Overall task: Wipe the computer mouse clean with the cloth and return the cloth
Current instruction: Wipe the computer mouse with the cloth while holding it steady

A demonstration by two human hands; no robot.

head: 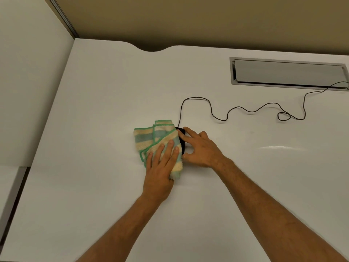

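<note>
White counter (pixel 94 186) lies under your hands: your left hand (pixel 160 171) presses flat, fingers extended, on the striped green-edged terry cloth (pixel 149 138) covering the black corded mouse (pixel 181 138), which your right hand (pixel 200 148) grips by its side.

Bare, sleeveless forearms (pixel 264 195), lightly haired

A fluffy terry cloth (pixel 159 140) with stitched green edging is lying on a smooth white desk (pixel 94 114) that is catching a soft sheen at right; the mouse (pixel 181 138) is showing matt black beside it, the far hatch (pixel 287 73) looking like brushed metal.
</note>
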